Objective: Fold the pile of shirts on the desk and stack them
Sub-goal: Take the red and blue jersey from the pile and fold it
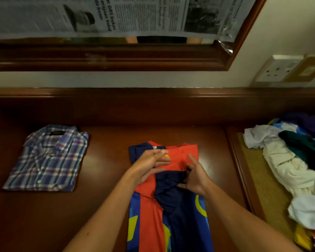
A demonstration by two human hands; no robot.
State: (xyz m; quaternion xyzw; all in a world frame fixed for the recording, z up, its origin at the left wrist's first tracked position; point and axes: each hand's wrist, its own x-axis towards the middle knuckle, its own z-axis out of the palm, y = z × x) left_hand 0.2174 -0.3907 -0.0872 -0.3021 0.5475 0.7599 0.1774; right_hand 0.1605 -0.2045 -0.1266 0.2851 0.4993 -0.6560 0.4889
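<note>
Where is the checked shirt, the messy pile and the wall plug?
Checked shirt (45,159), head view, middle of its folded front.
Pile (287,168), head view, cream cloth in its middle.
Wall plug (278,69), head view, socket face.

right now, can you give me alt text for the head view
Two hands work on a red and navy jersey laid on a wooden desk: the left hand presses it flat while the right hand pinches a fold. A folded plaid shirt lies to the left, a pile of unfolded shirts to the right.

Dim warm light, soft focus, wide-angle bend at edges.
</note>
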